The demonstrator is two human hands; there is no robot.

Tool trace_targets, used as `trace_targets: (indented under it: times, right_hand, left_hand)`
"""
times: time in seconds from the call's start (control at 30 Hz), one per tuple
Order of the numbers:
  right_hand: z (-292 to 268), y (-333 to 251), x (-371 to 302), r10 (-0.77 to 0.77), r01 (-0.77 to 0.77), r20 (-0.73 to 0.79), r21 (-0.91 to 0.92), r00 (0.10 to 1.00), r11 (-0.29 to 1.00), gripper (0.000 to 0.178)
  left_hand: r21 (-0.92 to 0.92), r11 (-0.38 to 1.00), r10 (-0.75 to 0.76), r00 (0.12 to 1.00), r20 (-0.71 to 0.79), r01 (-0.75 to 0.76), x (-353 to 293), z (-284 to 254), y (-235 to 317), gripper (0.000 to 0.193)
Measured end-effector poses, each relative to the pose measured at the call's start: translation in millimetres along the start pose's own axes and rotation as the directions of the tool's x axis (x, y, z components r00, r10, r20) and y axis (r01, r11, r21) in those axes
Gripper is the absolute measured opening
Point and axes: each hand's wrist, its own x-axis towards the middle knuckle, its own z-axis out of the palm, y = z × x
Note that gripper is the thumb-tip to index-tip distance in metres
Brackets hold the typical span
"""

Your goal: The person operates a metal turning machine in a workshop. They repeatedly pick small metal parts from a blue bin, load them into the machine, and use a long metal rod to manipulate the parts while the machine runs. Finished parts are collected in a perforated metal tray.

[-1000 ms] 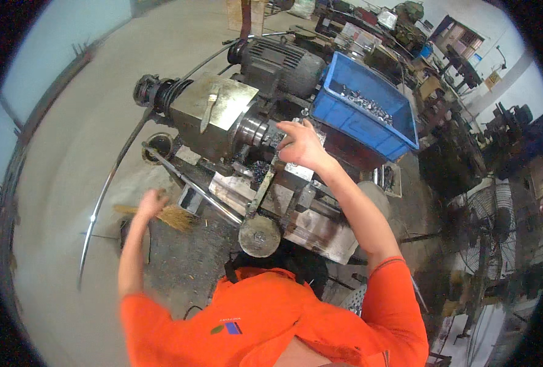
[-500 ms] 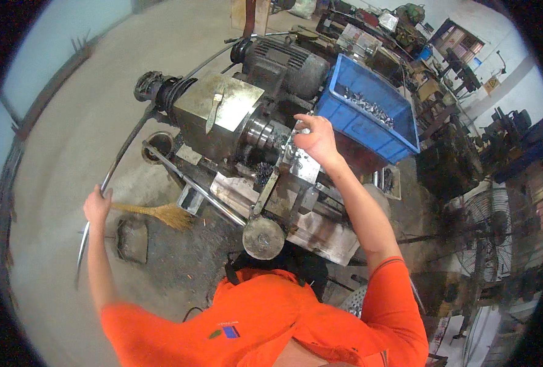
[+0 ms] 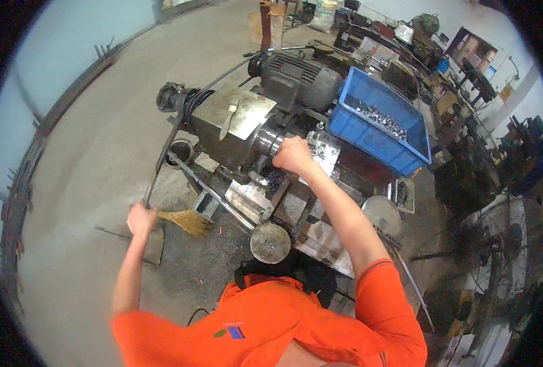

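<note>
A small lathe-like machine [image 3: 213,147] stands in front of me. A long thin metal rod [image 3: 156,174] slants from its left end down to my left hand [image 3: 142,219], whose fingers are wrapped round the rod near its lower end. My right hand [image 3: 294,155] is closed at the front of the round metal spindle [image 3: 267,140]. Its fingertips are turned away, and whatever they pinch is hidden. Just beyond that hand is a metal block [image 3: 325,156] strewn with chips. A paintbrush [image 3: 228,122] lies on the machine's flat top.
A blue crate [image 3: 378,122] of small metal pieces stands at the right behind the machine, next to a motor [image 3: 302,79]. A broom [image 3: 189,222] and a dustpan [image 3: 154,246] lie on the floor at left. A round handwheel [image 3: 270,243] sits close to my body.
My left hand has moved up and right toward the machine, and the rod no longer trails far below it. My right hand has come down to the spindle and closed.
</note>
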Motion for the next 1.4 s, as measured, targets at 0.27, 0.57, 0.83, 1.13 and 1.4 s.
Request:
trace_targets:
  times: [0.27,0.57,0.83,1.13,1.4]
  right_hand:
    - [-34,18,-18,-0.114,0.083,-0.108,-0.264,0.988,0.961,0.028]
    - [-140,131,-77,0.082,-0.177,-0.600,-0.101,0.795,0.979,0.055]
    - [-117,187,-240,0.441,-0.311,-0.442,0.336,0.782,0.889,0.045]
    - [-18,191,-516,0.820,-0.733,-0.246,0.367,0.517,0.572,0.036]
    - [75,124,-617,0.882,-0.883,0.070,-0.037,0.465,0.469,0.035]
  left_hand:
    - [-0.243,0.967,0.182,0.890,0.417,-0.084,32,-24,4,0.024]
    - [-0.846,0.498,0.421,0.799,0.430,0.193,80,38,-10,0.030]
    - [-0.873,0.454,0.422,0.819,0.389,0.181,75,40,-5,0.035]
    - [-0.782,0.518,0.293,0.787,0.542,0.346,102,55,-64,0.044]
    - [-0.709,0.658,0.308,0.770,0.559,0.252,81,30,3,0.044]
